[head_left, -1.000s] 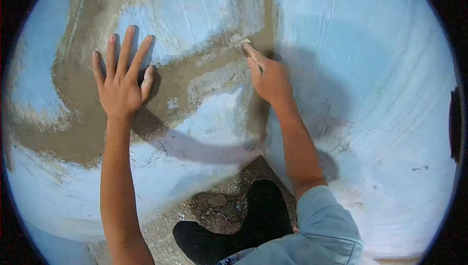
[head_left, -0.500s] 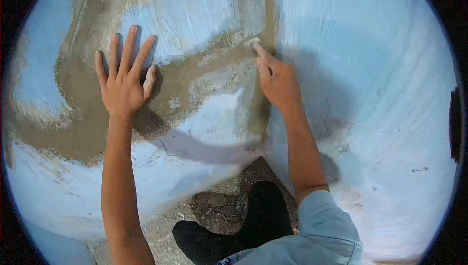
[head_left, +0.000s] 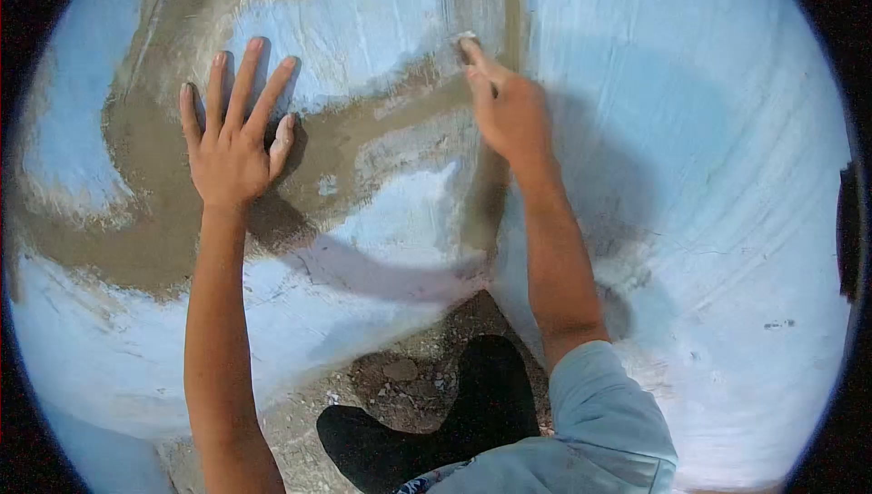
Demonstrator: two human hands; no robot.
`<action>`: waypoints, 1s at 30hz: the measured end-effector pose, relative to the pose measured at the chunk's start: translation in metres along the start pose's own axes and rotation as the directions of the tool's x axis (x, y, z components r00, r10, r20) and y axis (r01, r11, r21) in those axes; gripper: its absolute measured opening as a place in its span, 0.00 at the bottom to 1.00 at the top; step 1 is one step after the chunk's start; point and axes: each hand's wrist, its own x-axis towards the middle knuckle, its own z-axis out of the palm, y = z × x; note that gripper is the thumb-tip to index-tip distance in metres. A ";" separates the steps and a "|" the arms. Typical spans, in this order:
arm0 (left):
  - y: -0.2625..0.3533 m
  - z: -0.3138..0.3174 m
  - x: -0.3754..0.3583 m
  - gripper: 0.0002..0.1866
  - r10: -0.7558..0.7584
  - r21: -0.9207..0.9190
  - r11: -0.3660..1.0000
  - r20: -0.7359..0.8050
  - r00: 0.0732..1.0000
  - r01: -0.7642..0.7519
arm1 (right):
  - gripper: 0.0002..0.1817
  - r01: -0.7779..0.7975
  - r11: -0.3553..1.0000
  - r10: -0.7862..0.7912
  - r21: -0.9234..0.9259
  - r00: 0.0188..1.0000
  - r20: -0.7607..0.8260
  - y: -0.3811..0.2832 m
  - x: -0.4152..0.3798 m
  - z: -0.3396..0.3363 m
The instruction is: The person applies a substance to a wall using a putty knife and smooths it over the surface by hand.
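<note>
My left hand (head_left: pixel 234 144) lies flat on the wall with its fingers spread, over a brown-grey plastered band (head_left: pixel 322 144). A whitish smear covers its thumb. My right hand (head_left: pixel 509 99) is closed, its fingertips pressed against the wall where the band nears the corner. Pinched at those fingertips is a small whitish piece (head_left: pixel 467 37); I cannot tell what it is. Pale blue paint (head_left: pixel 350 35) surrounds the band, with rough scraped edges along it. A narrow brown strip (head_left: pixel 511 8) runs up the corner right beside my right hand.
A second pale blue wall (head_left: pixel 708 176) meets the first at the corner on the right. Below lies rubble-strewn ground (head_left: pixel 400 380), partly hidden by my dark-clothed legs (head_left: pixel 495 394). A dark object (head_left: pixel 848 231) stands at the far right edge.
My right hand has moved up and slightly left along the wall with the whitish piece. My left hand stays flat in its place; the view has shifted slightly.
</note>
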 end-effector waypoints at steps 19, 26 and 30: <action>0.001 -0.002 -0.001 0.29 0.003 0.017 1.000 0.004 1.000 -0.003 | 0.22 0.195 0.976 -0.176 0.097 0.968 -0.178 0.028 0.012 -0.001; 0.002 -0.003 -0.001 0.29 -0.016 0.011 1.000 0.004 1.000 0.016 | 0.22 0.003 1.000 -0.003 -0.022 1.000 -0.010 0.036 -0.019 -0.001; 0.000 0.001 -0.002 0.29 -0.010 -0.013 1.000 -0.019 1.000 0.010 | 0.20 0.111 0.991 -0.102 0.073 0.988 -0.116 0.054 -0.023 0.008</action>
